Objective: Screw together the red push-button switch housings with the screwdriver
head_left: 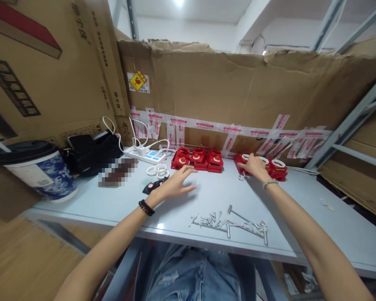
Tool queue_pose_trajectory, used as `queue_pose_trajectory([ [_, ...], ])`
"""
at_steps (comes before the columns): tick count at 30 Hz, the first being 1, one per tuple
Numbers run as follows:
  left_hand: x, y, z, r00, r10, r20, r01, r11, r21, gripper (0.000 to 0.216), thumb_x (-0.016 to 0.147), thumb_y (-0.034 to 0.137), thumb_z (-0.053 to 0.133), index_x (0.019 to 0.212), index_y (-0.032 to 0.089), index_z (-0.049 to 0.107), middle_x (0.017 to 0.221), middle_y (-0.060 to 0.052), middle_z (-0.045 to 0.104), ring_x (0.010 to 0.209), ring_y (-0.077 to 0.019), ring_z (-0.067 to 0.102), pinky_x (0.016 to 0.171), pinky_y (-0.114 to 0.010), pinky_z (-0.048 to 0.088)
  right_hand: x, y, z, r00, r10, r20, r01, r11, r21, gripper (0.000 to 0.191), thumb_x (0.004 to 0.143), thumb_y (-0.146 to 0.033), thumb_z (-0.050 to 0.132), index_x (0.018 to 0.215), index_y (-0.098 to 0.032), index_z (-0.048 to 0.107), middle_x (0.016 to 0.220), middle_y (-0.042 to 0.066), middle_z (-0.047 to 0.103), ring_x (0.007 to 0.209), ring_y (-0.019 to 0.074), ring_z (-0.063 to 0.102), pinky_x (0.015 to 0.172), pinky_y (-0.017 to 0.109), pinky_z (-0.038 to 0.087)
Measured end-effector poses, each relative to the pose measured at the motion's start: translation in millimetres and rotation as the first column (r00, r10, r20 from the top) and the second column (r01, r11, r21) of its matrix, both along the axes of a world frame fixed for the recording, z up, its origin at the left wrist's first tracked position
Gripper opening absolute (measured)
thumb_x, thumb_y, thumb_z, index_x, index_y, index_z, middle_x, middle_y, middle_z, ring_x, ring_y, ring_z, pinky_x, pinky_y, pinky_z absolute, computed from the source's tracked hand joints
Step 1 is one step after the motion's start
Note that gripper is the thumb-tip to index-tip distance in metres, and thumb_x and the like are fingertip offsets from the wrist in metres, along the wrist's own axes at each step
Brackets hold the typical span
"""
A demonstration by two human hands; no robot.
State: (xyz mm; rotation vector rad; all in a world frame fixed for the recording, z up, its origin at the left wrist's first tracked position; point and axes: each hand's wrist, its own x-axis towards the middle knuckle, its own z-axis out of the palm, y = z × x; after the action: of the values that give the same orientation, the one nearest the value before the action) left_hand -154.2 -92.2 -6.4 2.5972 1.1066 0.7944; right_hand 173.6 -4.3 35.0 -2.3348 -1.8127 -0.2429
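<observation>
The left hand (174, 184) hovered flat above the table (207, 196), its fingers spread wide and holding nothing, just in front of a row of three red parts (198, 159) that stood against the cardboard wall (238, 88). Beside its wrist lay some white rings (157, 170) and a small black piece (152, 187). The right hand (255, 166) rested on a second group of red parts (271, 167) further right, its fingers curled over the leftmost one; whether it truly gripped the part could not be told. A pile of gray metal pins (230, 223) lay near the table's front edge, between both forearms. A paper cup (37, 169) stood far left, with a power strip (146, 155) behind.
</observation>
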Motion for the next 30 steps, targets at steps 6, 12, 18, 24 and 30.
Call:
queue_pose_trajectory([
  [6,-2.6,1.2,-1.2,1.000,-0.010,0.001,0.010,1.000,-0.025,0.044,0.085,0.036,0.054,0.126,0.026,0.041,0.127,-0.009,0.043,0.113,-0.0252,0.051,0.097,-0.043,0.042,-6.3,-8.6,0.2,0.999,0.033,0.012,-0.034,0.999,0.013,0.057,0.071,-0.044,0.060,0.111,-0.004,0.051,0.101,0.023,0.064,0.097,0.0339,0.060,0.069,0.035,0.042],
  [12,0.1,-0.1,0.9,0.999,-0.029,0.023,0.030,0.999,-0.020,0.042,0.086,0.035,0.054,0.125,0.026,0.042,0.126,-0.009,0.045,0.115,-0.0247,0.049,0.098,-0.042,0.041,11.6,-34.8,11.1,0.992,0.127,0.024,-0.128,0.990,0.053,0.052,0.067,-0.046,0.059,0.107,-0.012,0.055,0.097,0.016,0.066,0.091,0.0296,0.061,0.065,0.032,0.040],
  [18,7.5,-5.2,8.1,0.999,-0.045,0.019,0.044,0.999,0.025,0.045,0.086,0.036,0.053,0.128,0.026,0.039,0.127,-0.009,0.045,0.119,-0.0238,0.046,0.101,-0.041,0.038,16.4,-64.1,19.5,0.937,0.349,-0.020,-0.342,0.927,0.154,0.044,0.061,-0.041,0.064,0.098,-0.019,0.055,0.074,0.003,0.064,0.069,0.0204,0.058,0.060,0.027,0.038],
  [24,34.7,-5.7,22.5,0.995,-0.095,0.034,0.090,0.989,0.118,0.081,0.073,0.048,0.067,0.139,0.029,0.024,0.144,-0.012,0.032,0.133,-0.0297,0.031,0.107,-0.049,0.028,-24.2,-98.7,28.5,0.686,0.714,-0.140,-0.707,0.699,0.105,0.040,0.062,-0.035,0.066,0.097,-0.020,0.054,0.074,-0.001,0.061,0.060,0.0141,0.051,0.057,0.024,0.038],
  [30,44.3,12.5,23.2,0.991,-0.130,0.022,0.129,0.992,0.011,0.102,0.057,0.046,0.078,0.140,0.027,0.022,0.132,-0.012,0.050,0.116,-0.0344,0.051,0.096,-0.051,0.037,-75.5,-101.7,28.4,0.403,0.890,-0.215,-0.876,0.443,0.191,0.051,0.061,-0.029,0.071,0.108,-0.021,0.053,0.103,0.004,0.065,0.087,0.0175,0.059,0.075,0.027,0.044],
])
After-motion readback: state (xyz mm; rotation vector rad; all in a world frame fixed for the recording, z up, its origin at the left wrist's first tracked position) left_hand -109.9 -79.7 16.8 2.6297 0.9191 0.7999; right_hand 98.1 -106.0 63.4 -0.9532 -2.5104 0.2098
